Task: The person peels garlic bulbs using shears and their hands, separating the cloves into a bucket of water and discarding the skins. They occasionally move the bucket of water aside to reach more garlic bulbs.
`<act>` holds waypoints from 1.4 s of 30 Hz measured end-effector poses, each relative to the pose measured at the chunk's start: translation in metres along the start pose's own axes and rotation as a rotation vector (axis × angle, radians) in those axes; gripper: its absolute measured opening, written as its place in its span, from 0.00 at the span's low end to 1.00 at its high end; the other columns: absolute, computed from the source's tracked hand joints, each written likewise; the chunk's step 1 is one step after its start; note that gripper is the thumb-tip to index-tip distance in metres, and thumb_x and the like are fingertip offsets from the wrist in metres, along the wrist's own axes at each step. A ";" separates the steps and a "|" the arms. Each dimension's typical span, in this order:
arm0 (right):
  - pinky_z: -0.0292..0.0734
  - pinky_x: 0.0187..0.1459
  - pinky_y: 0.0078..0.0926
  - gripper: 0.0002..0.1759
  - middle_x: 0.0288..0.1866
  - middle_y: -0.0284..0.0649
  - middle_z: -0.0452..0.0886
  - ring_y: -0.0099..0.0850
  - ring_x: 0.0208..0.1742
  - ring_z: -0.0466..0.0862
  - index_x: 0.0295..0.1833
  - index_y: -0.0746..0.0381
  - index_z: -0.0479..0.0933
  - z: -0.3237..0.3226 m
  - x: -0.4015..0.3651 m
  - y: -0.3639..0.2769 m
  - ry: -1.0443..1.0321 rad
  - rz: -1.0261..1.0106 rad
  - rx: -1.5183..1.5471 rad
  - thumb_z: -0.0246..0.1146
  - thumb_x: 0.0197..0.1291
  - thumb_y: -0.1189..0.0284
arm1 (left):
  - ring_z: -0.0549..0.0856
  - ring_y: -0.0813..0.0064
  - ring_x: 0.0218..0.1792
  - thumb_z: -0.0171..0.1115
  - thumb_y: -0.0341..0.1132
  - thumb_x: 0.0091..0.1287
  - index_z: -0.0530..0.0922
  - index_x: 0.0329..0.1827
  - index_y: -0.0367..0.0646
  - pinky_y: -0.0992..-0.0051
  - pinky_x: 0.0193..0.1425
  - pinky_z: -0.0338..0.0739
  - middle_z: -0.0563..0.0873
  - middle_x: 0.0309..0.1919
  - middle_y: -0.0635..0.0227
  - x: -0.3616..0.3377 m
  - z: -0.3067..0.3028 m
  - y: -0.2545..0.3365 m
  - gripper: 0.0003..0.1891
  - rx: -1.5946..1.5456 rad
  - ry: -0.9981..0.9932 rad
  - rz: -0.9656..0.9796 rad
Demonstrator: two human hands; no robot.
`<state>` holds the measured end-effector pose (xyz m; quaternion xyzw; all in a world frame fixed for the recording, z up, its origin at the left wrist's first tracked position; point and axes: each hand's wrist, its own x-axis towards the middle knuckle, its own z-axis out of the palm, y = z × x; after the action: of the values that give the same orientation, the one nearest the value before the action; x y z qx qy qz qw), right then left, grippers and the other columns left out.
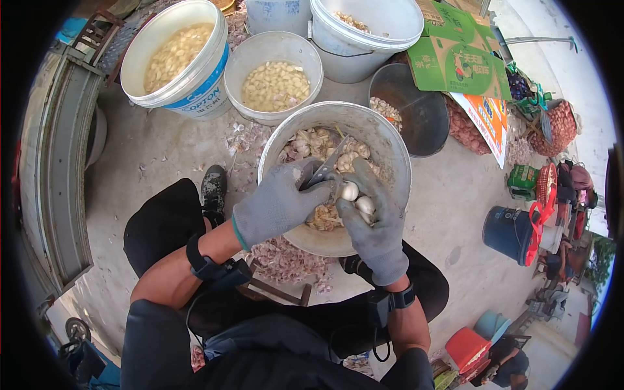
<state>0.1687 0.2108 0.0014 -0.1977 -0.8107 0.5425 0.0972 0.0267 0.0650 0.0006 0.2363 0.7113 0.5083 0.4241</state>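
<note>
Apparently trimming garlic bulbs point(366, 205) over bucket point(398, 146) | gripping metal tool point(333, 156) in left hand point(278, 198) | grasping bulbs in right hand point(380, 229) | next, seemingly: steady bulb against tool

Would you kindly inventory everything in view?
Near bucket: one, whitish, centre
Garlic bulbs: many, whitish, centre
Metal tool: one, grey, centre
Liquid-filled pails: two, white, upper left
Large bucket: one, white, top
Dark tub: one, grey, upper right
Cardboard: several panels, green, upper right
Sacks: two, pinkish, right
Garlic skins: many, pinkish, floor
Far bucket: one, blue, right
Basin: one, red, lower right
Edge clutter: uncountable, right
Left hand, right hand: two, grey-gloved, centre
</note>
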 end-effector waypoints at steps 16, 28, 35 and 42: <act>0.77 0.65 0.32 0.26 0.65 0.45 0.82 0.33 0.63 0.83 0.72 0.64 0.76 0.000 0.000 0.002 -0.037 0.020 0.125 0.65 0.69 0.78 | 0.79 0.81 0.21 0.67 0.43 0.70 0.86 0.45 0.33 0.75 0.27 0.74 0.83 0.22 0.69 0.003 -0.003 0.007 0.18 -0.190 -0.045 -0.232; 0.76 0.65 0.32 0.26 0.64 0.45 0.82 0.33 0.63 0.82 0.73 0.64 0.75 0.008 -0.009 0.005 -0.080 0.157 0.257 0.64 0.70 0.76 | 0.81 0.83 0.20 0.67 0.38 0.68 0.85 0.43 0.35 0.79 0.25 0.75 0.84 0.23 0.70 0.004 0.003 -0.003 0.13 -0.365 -0.116 -0.274; 0.75 0.64 0.24 0.25 0.65 0.38 0.80 0.23 0.60 0.80 0.74 0.65 0.74 0.011 -0.006 0.003 -0.066 0.278 0.584 0.62 0.73 0.76 | 0.77 0.84 0.22 0.67 0.37 0.68 0.82 0.44 0.35 0.78 0.25 0.69 0.82 0.25 0.71 0.004 0.008 -0.007 0.12 -0.317 -0.050 -0.195; 0.75 0.63 0.22 0.23 0.62 0.36 0.83 0.20 0.60 0.80 0.71 0.64 0.76 0.006 -0.004 0.006 -0.004 0.361 0.508 0.63 0.73 0.76 | 0.76 0.85 0.24 0.66 0.38 0.69 0.83 0.46 0.33 0.76 0.28 0.72 0.80 0.24 0.73 0.000 0.005 0.002 0.14 -0.330 0.043 -0.190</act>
<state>0.1712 0.2061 -0.0062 -0.3066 -0.6012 0.7366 0.0440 0.0305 0.0682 0.0023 0.0843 0.6464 0.5807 0.4878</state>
